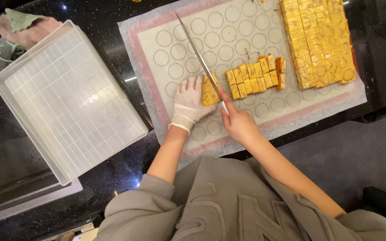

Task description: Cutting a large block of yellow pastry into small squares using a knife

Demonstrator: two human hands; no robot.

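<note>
While the gloved left hand [188,103] is pressing a yellow cake strip [210,91] flat, the bare right hand [237,122] is drawing one long knife [199,60] through it.

Left fingers are lying together, curled over the strip's near end; the right fist is gripping the knife handle, forefinger stretching along the blade's spine, the blade running up and away past the left fingertips. Just right of the hands one cluster of small cut cubes [255,76] is sitting, and farther right one big scored slab [320,42] is reaching the far edge. Everything is resting on one circle-printed baking mat [175,49] over a black speckled counter [112,172]. One empty plastic tray [68,100] is lying well left of the left hand, leaving bare mat between.
</note>
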